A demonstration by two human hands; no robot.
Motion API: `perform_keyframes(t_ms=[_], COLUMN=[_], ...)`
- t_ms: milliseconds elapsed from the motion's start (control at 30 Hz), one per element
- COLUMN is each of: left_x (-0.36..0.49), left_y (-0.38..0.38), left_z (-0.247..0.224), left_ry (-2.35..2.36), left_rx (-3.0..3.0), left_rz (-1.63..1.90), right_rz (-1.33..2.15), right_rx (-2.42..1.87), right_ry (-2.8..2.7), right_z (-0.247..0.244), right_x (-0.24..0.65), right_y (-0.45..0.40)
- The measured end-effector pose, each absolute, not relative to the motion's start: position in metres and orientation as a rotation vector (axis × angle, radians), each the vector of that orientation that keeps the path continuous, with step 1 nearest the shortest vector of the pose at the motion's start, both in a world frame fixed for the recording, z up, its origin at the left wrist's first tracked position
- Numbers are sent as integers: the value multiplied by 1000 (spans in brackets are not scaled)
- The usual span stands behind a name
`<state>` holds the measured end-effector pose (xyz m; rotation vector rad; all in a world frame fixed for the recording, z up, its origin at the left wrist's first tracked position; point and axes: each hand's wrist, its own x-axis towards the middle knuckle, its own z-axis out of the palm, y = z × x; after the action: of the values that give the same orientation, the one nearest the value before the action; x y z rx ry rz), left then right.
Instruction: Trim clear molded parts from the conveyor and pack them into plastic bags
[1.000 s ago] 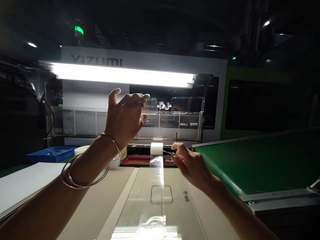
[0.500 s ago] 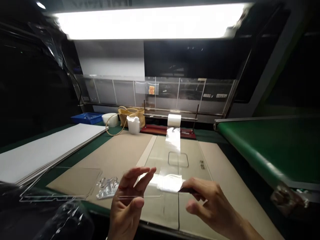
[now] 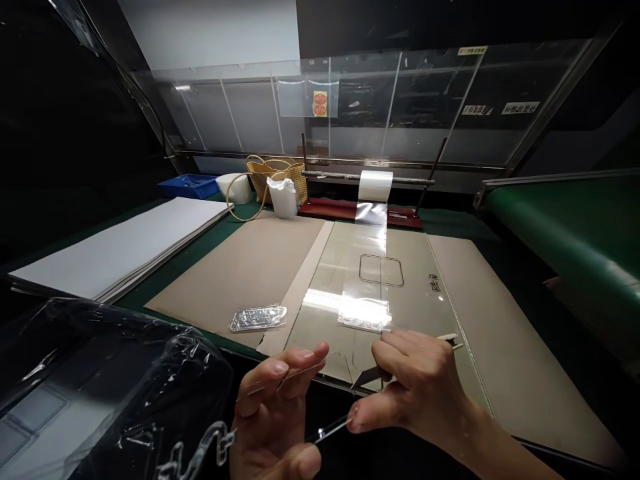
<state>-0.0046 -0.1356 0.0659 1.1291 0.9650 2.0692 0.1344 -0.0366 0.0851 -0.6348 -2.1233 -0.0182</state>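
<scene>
My left hand (image 3: 280, 413) is curled with its fingers and thumb around the edges of a thin clear plastic piece (image 3: 327, 432), whose outline is hard to make out. In my right hand (image 3: 420, 373) is a blade-like tool (image 3: 367, 378) with a dark pointed tip; a pale forked end shows behind the knuckles. My right thumb touches the near edge of the clear piece. Beyond my hands, a strip of clear film (image 3: 371, 215) runs from a roll (image 3: 376, 185) over the glass-like sheet (image 3: 415, 307).
A flat clear packet (image 3: 257, 319) lies on the brown board (image 3: 225, 280). At lower left is a clear plastic bag (image 3: 165, 360) near clear hook-shaped parts (image 3: 200, 450). White sheets (image 3: 125, 243) are stacked at left. A green conveyor belt (image 3: 575, 220) is at right.
The view has tilted down and my hands appear lower. The clear piece is now tilted, and my right thumb has come to its edge. The dark tip now points towards my left hand.
</scene>
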Motion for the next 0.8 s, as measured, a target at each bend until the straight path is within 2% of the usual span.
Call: perform_keyframes(t_ms=[467,800], left_x=[5,3], left_y=[-137,-133], left_z=[66,68], left_ry=[1052,959], left_rx=[1022,1066], left_rz=[2148,2050], right_rz=[-72,-142], right_rx=[-641,-639], right_ry=[-2147,-2172], right_z=[88,86], right_x=[137,141], right_y=[-38,-37])
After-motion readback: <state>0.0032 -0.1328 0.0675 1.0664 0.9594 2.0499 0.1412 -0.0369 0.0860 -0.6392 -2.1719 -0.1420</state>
